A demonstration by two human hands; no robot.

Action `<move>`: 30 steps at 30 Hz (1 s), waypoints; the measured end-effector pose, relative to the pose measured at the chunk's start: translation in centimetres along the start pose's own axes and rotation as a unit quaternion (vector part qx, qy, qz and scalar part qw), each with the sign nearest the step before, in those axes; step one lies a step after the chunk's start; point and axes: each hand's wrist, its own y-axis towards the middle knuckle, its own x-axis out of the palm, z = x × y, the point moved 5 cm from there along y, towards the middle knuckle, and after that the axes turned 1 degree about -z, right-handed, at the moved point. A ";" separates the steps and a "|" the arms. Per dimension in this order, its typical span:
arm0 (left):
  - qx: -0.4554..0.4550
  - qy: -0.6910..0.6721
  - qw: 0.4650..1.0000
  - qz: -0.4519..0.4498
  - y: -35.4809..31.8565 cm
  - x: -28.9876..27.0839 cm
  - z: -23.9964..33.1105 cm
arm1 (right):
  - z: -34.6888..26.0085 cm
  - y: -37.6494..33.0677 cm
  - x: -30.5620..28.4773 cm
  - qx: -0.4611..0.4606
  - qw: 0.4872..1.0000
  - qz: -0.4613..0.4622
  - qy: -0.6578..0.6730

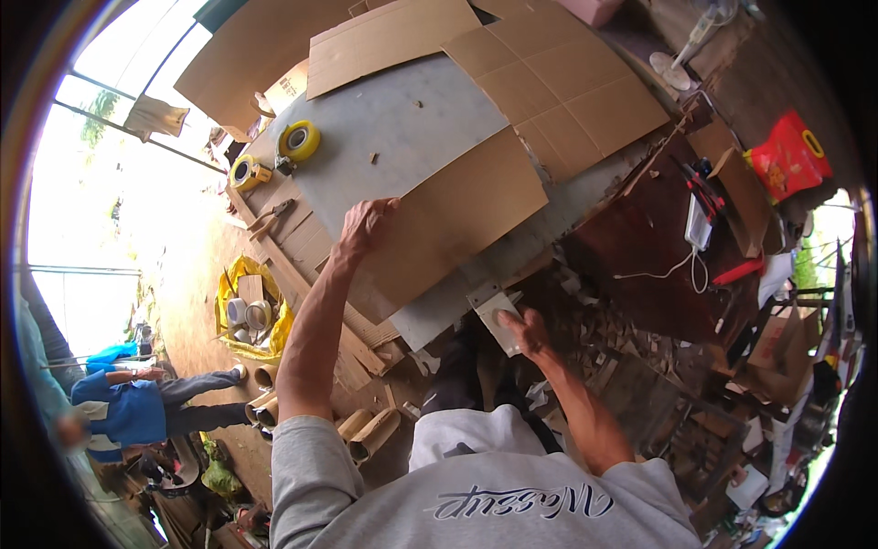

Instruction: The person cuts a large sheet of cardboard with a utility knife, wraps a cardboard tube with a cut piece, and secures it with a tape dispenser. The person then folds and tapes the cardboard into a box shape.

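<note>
My left hand [364, 226] grips the near left edge of a brown cardboard sheet [457, 215] that lies tilted on a grey metal table [393, 128]. My right hand [526, 331] is lower, at the table's near corner, with its fingers on a small pale flat piece [497, 316]. More cardboard sheets [558, 78] cover the far half of the table.
Two yellow tape rolls [299, 140] sit at the table's left end, with pliers [271, 215] nearby. A yellow bag with tape rolls [249, 311] and cardboard tubes [366, 435] lie on the floor. A seated person in blue [137, 407] is at left. A dark red cabinet [658, 247] stands at right.
</note>
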 end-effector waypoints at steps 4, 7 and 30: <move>-0.019 -0.009 1.000 -0.018 3.0 -2.0 -1.7 | -1.0 3.6 0.9 -0.005 0.997 0.028 -0.071; 0.005 -0.032 0.999 -0.020 6.7 -2.9 -5.2 | -3.8 6.8 2.2 -0.017 0.994 0.056 -0.090; 0.139 0.027 0.989 -0.045 9.6 4.9 1.6 | -8.3 9.6 5.3 -0.104 0.991 0.051 0.073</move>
